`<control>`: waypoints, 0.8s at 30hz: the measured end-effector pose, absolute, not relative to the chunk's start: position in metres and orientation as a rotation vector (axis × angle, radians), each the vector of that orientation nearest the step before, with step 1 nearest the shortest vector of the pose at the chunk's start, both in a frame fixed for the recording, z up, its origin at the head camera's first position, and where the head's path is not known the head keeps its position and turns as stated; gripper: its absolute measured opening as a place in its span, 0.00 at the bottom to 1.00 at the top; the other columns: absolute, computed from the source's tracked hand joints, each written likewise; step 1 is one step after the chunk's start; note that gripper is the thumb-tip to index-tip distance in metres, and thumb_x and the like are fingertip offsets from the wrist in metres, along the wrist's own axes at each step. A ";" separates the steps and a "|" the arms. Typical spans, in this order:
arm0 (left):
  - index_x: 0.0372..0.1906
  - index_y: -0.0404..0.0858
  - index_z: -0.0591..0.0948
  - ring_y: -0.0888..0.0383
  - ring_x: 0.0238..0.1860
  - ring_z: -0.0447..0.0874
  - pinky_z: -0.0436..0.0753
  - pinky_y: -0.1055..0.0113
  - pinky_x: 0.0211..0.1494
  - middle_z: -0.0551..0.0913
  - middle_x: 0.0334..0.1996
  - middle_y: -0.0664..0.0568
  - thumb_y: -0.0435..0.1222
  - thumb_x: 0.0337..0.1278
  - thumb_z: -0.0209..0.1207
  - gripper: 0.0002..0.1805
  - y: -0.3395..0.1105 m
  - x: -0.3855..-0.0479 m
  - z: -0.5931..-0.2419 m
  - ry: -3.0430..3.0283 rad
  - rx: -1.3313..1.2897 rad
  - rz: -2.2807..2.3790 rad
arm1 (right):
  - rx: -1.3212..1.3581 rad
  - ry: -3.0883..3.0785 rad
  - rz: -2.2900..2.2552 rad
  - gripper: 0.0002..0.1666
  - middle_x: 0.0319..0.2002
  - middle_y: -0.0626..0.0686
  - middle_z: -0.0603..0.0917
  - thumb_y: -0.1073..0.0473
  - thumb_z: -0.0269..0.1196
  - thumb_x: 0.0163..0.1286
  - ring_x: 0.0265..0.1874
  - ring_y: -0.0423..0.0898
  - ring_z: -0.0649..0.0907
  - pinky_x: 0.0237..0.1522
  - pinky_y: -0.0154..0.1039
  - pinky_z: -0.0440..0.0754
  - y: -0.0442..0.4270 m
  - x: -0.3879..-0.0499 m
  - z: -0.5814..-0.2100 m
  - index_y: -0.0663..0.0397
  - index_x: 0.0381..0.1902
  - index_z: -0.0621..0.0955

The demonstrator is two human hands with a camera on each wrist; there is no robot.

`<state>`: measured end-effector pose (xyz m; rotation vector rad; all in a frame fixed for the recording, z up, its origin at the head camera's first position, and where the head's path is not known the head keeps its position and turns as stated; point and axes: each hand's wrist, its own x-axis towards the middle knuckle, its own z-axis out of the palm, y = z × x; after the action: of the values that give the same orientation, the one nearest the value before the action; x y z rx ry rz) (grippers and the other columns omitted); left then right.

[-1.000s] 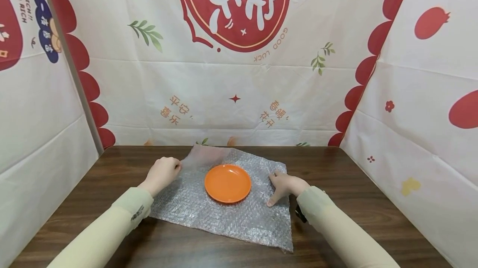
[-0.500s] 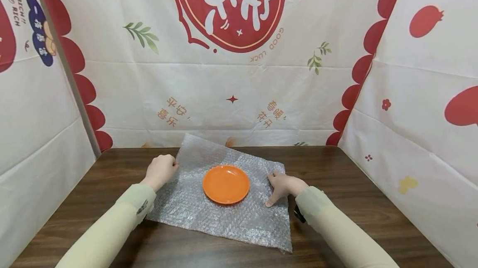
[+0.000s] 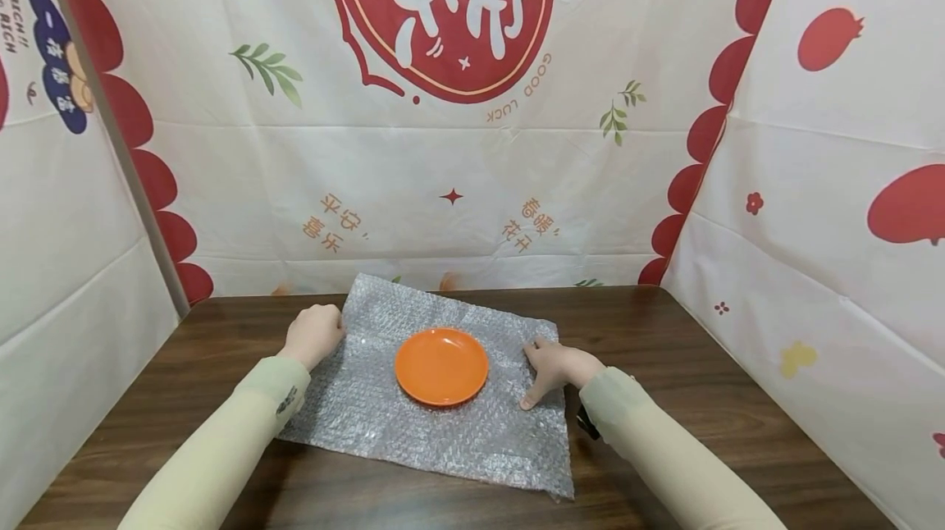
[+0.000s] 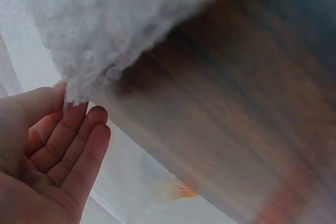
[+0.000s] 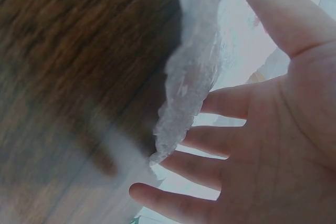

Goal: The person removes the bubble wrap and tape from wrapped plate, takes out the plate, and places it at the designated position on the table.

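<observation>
An orange plate (image 3: 441,367) lies on a sheet of bubble wrap (image 3: 413,436) spread over the table. At the sheet's left edge, my left hand (image 3: 313,335) pinches the bubble wrap between thumb and fingers; the left wrist view shows the pinched edge (image 4: 79,85) clearly. On the right part of the sheet, my right hand (image 3: 554,367) rests with its fingers spread, to the right of the plate and apart from it. The right wrist view shows the straight fingers (image 5: 210,169) against the bubble wrap's edge (image 5: 181,103).
The dark wooden table (image 3: 664,399) extends around the sheet on both sides and in front. A printed white cloth (image 3: 443,161) hangs behind the table's far edge, with further cloth walls at left and right.
My left hand has drawn the bubble wrap's far left part outward; its far corner rose, then came down flatter. My right hand stays in place on the sheet, while the whole view shifts slightly.
</observation>
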<state>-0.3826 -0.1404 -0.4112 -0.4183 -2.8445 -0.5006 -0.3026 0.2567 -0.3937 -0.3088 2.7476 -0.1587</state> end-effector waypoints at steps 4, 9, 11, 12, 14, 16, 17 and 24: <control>0.09 0.44 0.64 0.59 0.13 0.62 0.64 0.67 0.14 0.64 0.08 0.56 0.27 0.54 0.57 0.23 -0.138 -0.384 -0.411 -2.861 -0.412 -0.453 | -0.293 2.745 -0.167 0.64 0.73 0.70 0.52 0.41 0.76 0.50 0.70 0.68 0.55 0.66 0.60 0.60 0.256 -0.302 -0.392 0.69 0.72 0.57; 0.10 0.43 0.65 0.58 0.13 0.64 0.66 0.67 0.14 0.64 0.09 0.55 0.28 0.55 0.58 0.22 -0.138 -0.385 -0.412 -2.899 -0.398 -0.438 | -0.293 2.742 -0.175 0.64 0.73 0.69 0.51 0.40 0.75 0.51 0.71 0.66 0.55 0.66 0.59 0.60 0.257 -0.301 -0.394 0.68 0.73 0.56; 0.11 0.43 0.67 0.58 0.14 0.65 0.66 0.66 0.15 0.64 0.09 0.55 0.29 0.54 0.60 0.21 -0.139 -0.386 -0.414 -2.911 -0.385 -0.440 | -0.300 2.743 -0.164 0.64 0.73 0.69 0.51 0.40 0.75 0.51 0.71 0.65 0.56 0.66 0.59 0.61 0.257 -0.301 -0.394 0.68 0.73 0.56; 0.11 0.43 0.68 0.58 0.14 0.65 0.67 0.66 0.15 0.65 0.09 0.55 0.29 0.54 0.61 0.21 -0.139 -0.386 -0.414 -2.915 -0.378 -0.443 | -0.306 2.745 -0.159 0.64 0.73 0.69 0.52 0.40 0.75 0.51 0.71 0.66 0.56 0.66 0.59 0.61 0.257 -0.301 -0.395 0.68 0.73 0.57; 0.12 0.42 0.69 0.57 0.15 0.66 0.67 0.65 0.15 0.66 0.10 0.55 0.29 0.53 0.62 0.19 -0.140 -0.385 -0.414 -2.913 -0.377 -0.446 | -0.308 2.747 -0.150 0.64 0.73 0.69 0.52 0.40 0.75 0.51 0.70 0.66 0.57 0.66 0.60 0.61 0.257 -0.301 -0.395 0.68 0.73 0.57; 0.13 0.41 0.71 0.56 0.15 0.67 0.68 0.64 0.16 0.68 0.11 0.54 0.29 0.52 0.62 0.18 -0.139 -0.385 -0.414 -2.908 -0.380 -0.442 | -0.309 2.749 -0.143 0.65 0.73 0.69 0.52 0.40 0.75 0.50 0.70 0.66 0.57 0.65 0.60 0.61 0.257 -0.301 -0.395 0.68 0.73 0.57; 0.13 0.41 0.71 0.56 0.16 0.67 0.68 0.64 0.16 0.68 0.11 0.54 0.28 0.52 0.62 0.17 -0.139 -0.385 -0.414 -2.906 -0.384 -0.439 | -0.307 2.748 -0.143 0.65 0.73 0.69 0.52 0.40 0.75 0.50 0.70 0.66 0.57 0.66 0.60 0.61 0.257 -0.301 -0.395 0.68 0.73 0.57; 0.21 0.35 0.81 0.54 0.19 0.73 0.75 0.58 0.19 0.79 0.18 0.49 0.28 0.53 0.62 0.08 -0.138 -0.389 -0.414 -2.878 -0.421 -0.387 | -0.300 2.746 -0.149 0.65 0.73 0.69 0.52 0.40 0.75 0.51 0.71 0.65 0.57 0.66 0.59 0.61 0.257 -0.302 -0.393 0.68 0.73 0.56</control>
<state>-0.3888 -0.1380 -0.4139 -0.4207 -2.8784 -0.3873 -0.3024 0.2570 -0.3934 -0.3003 2.7458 -0.1488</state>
